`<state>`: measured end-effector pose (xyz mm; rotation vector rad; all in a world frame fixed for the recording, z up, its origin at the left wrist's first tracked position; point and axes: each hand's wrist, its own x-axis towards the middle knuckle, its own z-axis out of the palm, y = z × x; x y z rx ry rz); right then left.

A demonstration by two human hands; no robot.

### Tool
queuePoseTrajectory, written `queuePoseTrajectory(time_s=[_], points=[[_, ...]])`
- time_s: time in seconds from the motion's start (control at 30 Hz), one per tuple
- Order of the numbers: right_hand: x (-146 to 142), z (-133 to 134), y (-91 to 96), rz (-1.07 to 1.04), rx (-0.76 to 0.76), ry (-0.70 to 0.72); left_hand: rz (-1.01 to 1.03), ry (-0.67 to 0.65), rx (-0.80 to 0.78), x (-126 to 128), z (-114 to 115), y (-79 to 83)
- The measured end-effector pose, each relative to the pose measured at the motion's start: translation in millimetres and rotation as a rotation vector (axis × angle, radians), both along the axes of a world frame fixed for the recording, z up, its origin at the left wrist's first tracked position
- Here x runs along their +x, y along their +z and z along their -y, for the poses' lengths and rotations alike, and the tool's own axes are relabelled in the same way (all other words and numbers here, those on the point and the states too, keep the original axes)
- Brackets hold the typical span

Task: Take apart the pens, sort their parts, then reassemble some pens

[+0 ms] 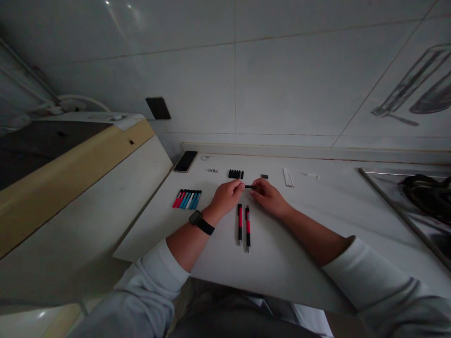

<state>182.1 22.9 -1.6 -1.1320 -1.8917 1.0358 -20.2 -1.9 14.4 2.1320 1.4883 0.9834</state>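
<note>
Between my two hands is a thin black pen part (249, 187), pinched at its left end by my left hand (228, 193) and at its right end by my right hand (267, 193). The fingers cover both of its ends. Nearer to me on the white counter (218, 249), two red-and-black pens lie side by side, the left pen (240, 225) and the right pen (248, 230), metal tips towards me. Just beyond my left hand, several short black grips (235, 174) lie in a row. A small dark piece (264, 176) lies behind my right hand.
Pen barrels (187, 199) in red, blue and white lie at the left. Farther back are a phone (185, 161), a ring (205, 157), small spring-like parts (212, 170), thin white sticks (288, 178) and a clear bag (310, 176). A stove (394, 188) borders the right.
</note>
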Motion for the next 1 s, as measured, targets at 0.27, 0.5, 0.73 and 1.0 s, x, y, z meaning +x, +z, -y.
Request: queuePoseTrajectory(time_s=[0.27, 0.5, 0.73, 1.0], points=[[-2, -2, -7.4, -0.006, 0.029, 0.0, -0.043, 0.011, 0.012, 4, 5, 1.7], [0, -4, -13.9, -0.064, 0.137, -0.116, -0.169, 0.141, 0.028, -47, -26, 42.4], [5, -11, -14.4, 0.017, 0.078, -0.047, -0.424, 0.111, 0.16, -102, -87, 69.0], [6, -11, -12.4, 0.046, 0.057, -0.028, -0.608, -0.08, 0.126, -94, -118, 40.4]])
